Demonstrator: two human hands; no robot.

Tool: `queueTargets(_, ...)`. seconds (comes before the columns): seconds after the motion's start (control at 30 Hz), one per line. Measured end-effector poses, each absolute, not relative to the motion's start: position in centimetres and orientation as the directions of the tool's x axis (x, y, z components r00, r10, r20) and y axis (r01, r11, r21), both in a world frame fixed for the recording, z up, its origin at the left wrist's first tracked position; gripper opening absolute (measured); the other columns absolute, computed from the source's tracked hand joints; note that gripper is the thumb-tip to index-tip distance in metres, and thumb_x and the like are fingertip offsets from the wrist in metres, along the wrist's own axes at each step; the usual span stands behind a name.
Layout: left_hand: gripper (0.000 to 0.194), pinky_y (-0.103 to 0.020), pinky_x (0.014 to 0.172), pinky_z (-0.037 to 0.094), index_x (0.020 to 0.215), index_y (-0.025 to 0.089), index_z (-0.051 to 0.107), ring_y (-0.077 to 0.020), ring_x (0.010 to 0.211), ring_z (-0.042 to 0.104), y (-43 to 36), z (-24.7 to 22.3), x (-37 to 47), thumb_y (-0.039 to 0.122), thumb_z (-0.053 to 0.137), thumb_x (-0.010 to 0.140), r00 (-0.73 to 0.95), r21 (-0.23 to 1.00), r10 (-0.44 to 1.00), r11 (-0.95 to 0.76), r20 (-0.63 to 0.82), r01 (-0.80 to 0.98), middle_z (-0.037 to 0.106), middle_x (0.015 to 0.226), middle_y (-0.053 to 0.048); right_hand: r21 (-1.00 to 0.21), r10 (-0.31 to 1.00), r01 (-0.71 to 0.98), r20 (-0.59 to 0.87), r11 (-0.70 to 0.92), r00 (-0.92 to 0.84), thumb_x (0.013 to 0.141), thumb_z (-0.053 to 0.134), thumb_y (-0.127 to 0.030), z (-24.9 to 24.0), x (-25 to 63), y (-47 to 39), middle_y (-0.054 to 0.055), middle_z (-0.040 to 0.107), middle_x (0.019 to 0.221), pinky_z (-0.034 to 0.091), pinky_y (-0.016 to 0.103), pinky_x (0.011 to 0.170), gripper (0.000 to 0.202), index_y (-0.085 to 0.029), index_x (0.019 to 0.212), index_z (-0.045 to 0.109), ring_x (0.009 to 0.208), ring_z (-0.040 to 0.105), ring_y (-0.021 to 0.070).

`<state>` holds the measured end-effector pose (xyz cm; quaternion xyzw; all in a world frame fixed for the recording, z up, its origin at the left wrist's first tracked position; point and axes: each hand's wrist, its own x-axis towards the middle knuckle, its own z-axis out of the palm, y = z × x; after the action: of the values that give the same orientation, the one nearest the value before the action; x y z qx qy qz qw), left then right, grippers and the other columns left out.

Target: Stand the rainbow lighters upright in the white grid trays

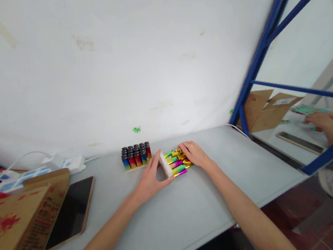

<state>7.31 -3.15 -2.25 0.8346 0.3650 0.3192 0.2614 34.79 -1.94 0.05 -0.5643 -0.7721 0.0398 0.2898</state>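
Note:
My left hand grips a white block-like tray along its edges, thumb near the front end and fingers at the back. The tray is tipped on its side on the table. From its right face several shiny coloured tubes in green, yellow and magenta lie pointing right, with gold ends. My right hand is closed over the gold ends at the back; its fingertips are partly hidden. Left of my hands stands a block of upright lighters, with black tops and red, blue and yellow bodies.
An open cardboard box and a dark tablet-like slab lie on the left of the grey table. Power strips sit behind them. A blue metal frame rises on the right; beyond it another person's arms work beside a carton.

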Motion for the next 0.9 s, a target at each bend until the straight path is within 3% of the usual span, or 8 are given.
queueTargets(0.2,0.114,-0.049,0.128,0.041,0.175,0.035,0.012,-0.0358,0.154,0.049,-3.0,-2.7,7.3,0.051,0.083,0.088,0.528,0.672,0.767,-0.609,0.365,0.421,0.034,0.177,-0.013,-0.369,0.905,0.873,0.393,0.318,-0.163,0.116,0.046,-0.048,0.0,33.6,-2.6,0.011,0.077,0.126,0.044,0.039,0.110,0.042,-0.023,0.129,0.076,0.118,0.066,0.0263)
queueTargets(0.6,0.113,-0.051,0.128,0.043,0.174,0.031,0.021,-0.0363,0.155,0.048,-2.9,-2.7,7.3,0.049,0.087,0.084,0.495,0.701,0.784,-0.589,0.374,0.403,0.039,0.175,-0.014,-0.350,0.887,0.860,0.407,0.371,-0.217,0.113,0.055,-0.036,-1.0,34.6,-1.6,0.010,0.078,0.122,0.046,0.038,0.109,0.030,-0.019,0.124,0.077,0.116,0.065,0.0244)
queueTargets(0.9,0.108,-0.056,0.124,0.049,0.168,0.029,0.035,-0.0374,0.151,0.054,-3.2,-2.2,7.4,0.046,0.091,0.077,0.446,0.739,0.805,-0.564,0.392,0.369,0.048,0.169,-0.015,-0.360,0.893,0.862,0.404,0.357,-0.201,0.115,0.051,-0.041,-0.3,34.3,-2.2,0.010,0.078,0.121,0.048,0.036,0.106,0.034,-0.020,0.123,0.077,0.115,0.067,0.0238)
